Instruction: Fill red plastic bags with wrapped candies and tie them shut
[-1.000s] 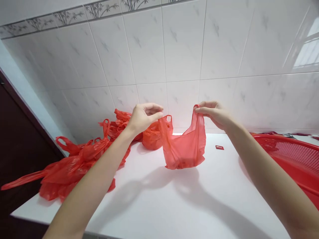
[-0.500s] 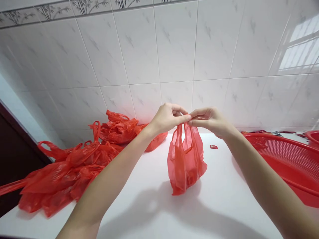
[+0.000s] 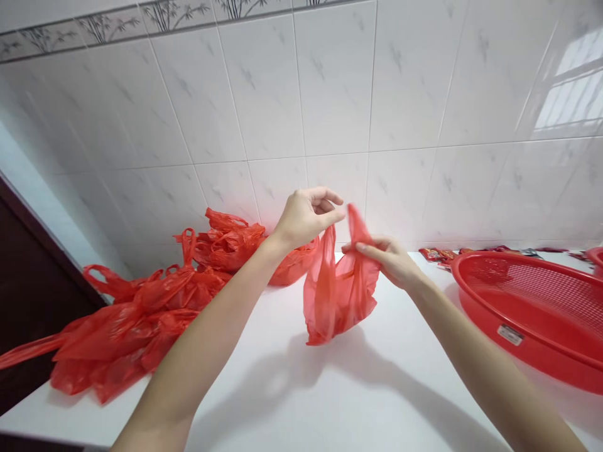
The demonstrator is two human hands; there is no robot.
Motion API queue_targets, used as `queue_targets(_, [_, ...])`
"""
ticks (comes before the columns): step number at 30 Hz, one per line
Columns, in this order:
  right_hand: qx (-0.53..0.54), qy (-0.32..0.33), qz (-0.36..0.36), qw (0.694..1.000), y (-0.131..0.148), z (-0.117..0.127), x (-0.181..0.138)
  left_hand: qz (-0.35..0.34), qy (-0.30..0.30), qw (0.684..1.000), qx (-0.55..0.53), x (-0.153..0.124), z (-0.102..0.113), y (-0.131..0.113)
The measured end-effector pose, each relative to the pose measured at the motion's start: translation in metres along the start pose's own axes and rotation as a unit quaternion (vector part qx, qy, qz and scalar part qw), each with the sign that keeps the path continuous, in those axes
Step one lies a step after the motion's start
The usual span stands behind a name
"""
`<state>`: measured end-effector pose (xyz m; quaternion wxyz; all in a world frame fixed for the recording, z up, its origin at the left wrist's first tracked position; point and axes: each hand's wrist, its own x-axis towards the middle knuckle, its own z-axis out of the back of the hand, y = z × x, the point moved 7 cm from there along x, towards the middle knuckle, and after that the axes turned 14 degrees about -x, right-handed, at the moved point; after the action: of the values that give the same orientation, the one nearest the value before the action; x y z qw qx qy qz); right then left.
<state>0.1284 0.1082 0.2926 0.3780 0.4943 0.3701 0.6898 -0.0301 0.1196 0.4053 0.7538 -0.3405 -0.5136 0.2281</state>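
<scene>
Left hand [image 3: 306,220] appears to pinch one handle of the translucent red plastic bag [image 3: 320,298] at five o'clock, above the white surface [image 3: 282,402]; my right hand [image 3: 389,258] grips the other. Handles are apart, unknotted; crumpled red bags [image 3: 127,323] lie heaped at eight o'clock.

This looks like a plain tiled indoor room, perhaps a kitchen or utility room in a home, though which of these cannot be told. Behind the white table [image 3: 282,408] rises a wall of glossy, grey-veined tiles [image 3: 334,81], crossed high above the table by a decorative border of bamboo drawings [image 3: 174,11]. Beyond the table's left end stands a dark brown panel, apparently a door [image 3: 21,307]. Above the table's right side, the tiles carry a bright, barred reflection [image 3: 572,94], apparently of a window. A large red plastic basket [image 3: 518,351], an ordinary household type, sits at the table's right.
</scene>
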Motion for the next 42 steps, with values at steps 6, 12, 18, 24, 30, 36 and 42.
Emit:
queue_targets(6, [0.125,-0.031,-0.023,0.991,-0.027,-0.003,0.007,-0.002,-0.008,1.000,-0.027,-0.004,0.030,0.017])
queue_targets(12, [0.224,-0.070,-0.027,0.972,-0.034,-0.003,0.013,0.006,-0.040,0.996,-0.076,-0.027,0.043,0.039])
queue_targets(18, [0.258,-0.116,-0.040,0.958,-0.051,-0.001,0.012,0.073,-0.164,0.964,-0.196,-0.075,0.047,0.110])
queue_targets(24, [0.272,-0.150,-0.040,0.950,-0.059,0.011,0.013,0.157,-0.069,0.946,-0.275,-0.098,0.020,0.139])
queue_targets(30, [0.245,-0.123,-0.039,0.961,-0.055,0.018,0.013,0.159,-0.148,0.937,-0.275,-0.085,0.035,0.128])
queue_targets(36, [0.209,-0.094,-0.012,0.973,-0.041,0.021,0.006,0.192,-0.194,0.891,-0.361,-0.070,0.037,0.130])
queue_targets(42, [0.130,-0.014,-0.042,0.991,-0.022,0.000,-0.001,0.153,-0.173,0.912,-0.339,-0.054,0.034,0.114])
